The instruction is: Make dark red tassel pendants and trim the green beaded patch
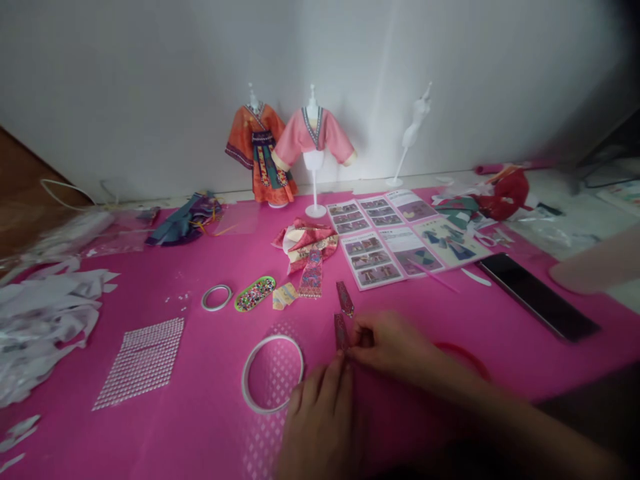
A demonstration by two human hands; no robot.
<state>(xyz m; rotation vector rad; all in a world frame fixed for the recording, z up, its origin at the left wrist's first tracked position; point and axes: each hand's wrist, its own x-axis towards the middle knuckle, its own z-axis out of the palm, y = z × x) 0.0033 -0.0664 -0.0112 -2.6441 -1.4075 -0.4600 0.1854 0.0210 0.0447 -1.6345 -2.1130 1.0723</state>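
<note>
My left hand (320, 413) lies palm down on the pink mat (210, 373), its fingers stretched out and the fingertips at the lower end of a dark red patterned fabric strip (341, 331). From the right, my right hand (390, 341) closes its thumb and fingers in a pinch at that same end; whatever is between them is too small or hidden. A second, similar strip (345, 298) with a pointed end lies just above. Left of my left hand rests a white ring-shaped roll of tape (245, 377).
Behind stand doll mannequins in an orange outfit (260, 140) and a pink jacket (330, 137), plus a bare one (413, 127). Around lie a printed instruction sheet (385, 230), a phone (540, 297), a bead tray (255, 293), a gem sheet (143, 360) and white scraps (50, 313).
</note>
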